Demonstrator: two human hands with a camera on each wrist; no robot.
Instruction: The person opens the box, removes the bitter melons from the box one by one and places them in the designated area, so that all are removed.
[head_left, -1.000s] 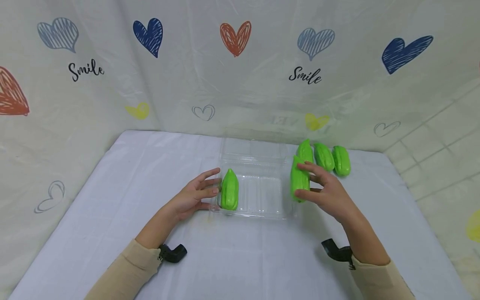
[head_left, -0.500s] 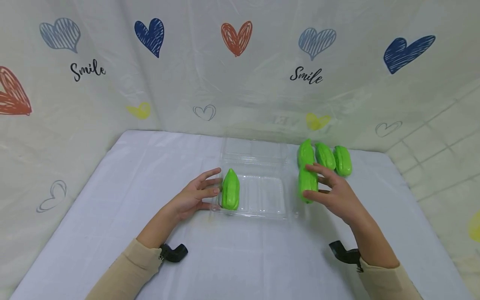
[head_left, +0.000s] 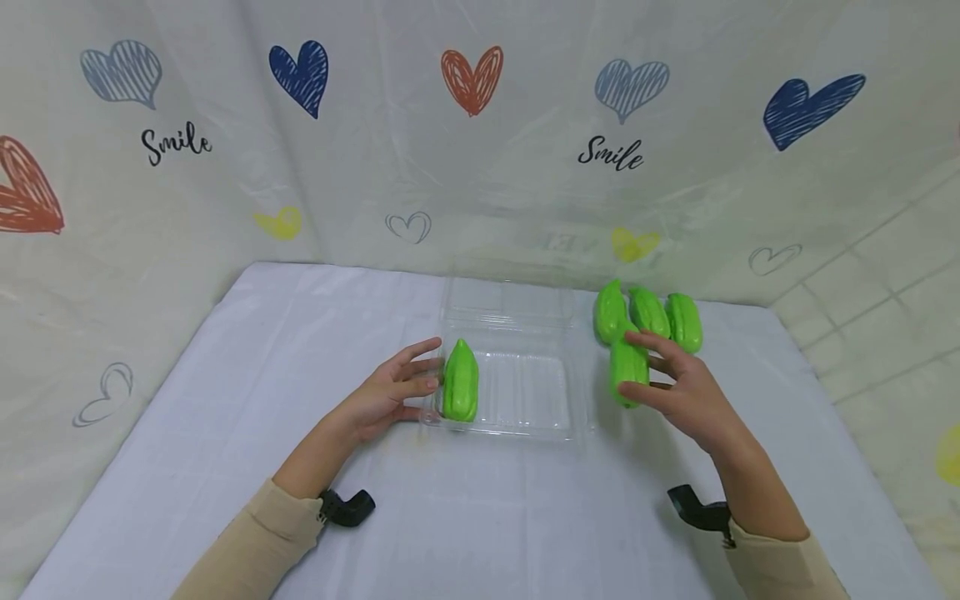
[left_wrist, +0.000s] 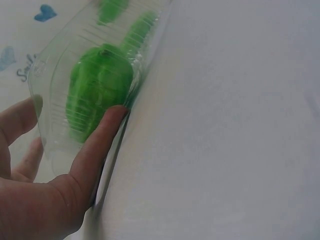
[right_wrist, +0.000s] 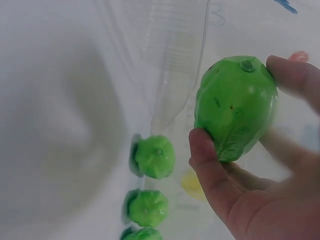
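Observation:
A clear plastic clamshell box (head_left: 525,392) lies with its lid (head_left: 506,302) folded back. Inside, along its left wall, sits a glossy green ridged vegetable (head_left: 461,382), its pointed end facing away. My left hand (head_left: 393,387) rests with spread, fairly straight fingers against the box's left side; the left wrist view shows the thumb (left_wrist: 97,145) beside the wall. Just right of the box, my right hand (head_left: 678,387) holds a second green ridged vegetable (right_wrist: 235,105) between thumb and fingers, above the cloth.
Three more green vegetables (head_left: 649,312) stand in a row at the back right, close beyond my right hand. A white cloth (head_left: 480,508) covers the table. Behind it hangs a curtain (head_left: 360,150) printed with hearts.
My right hand has shifted to the right with the green vegetable, away from the box's right edge. My left hand and the box have stayed in place.

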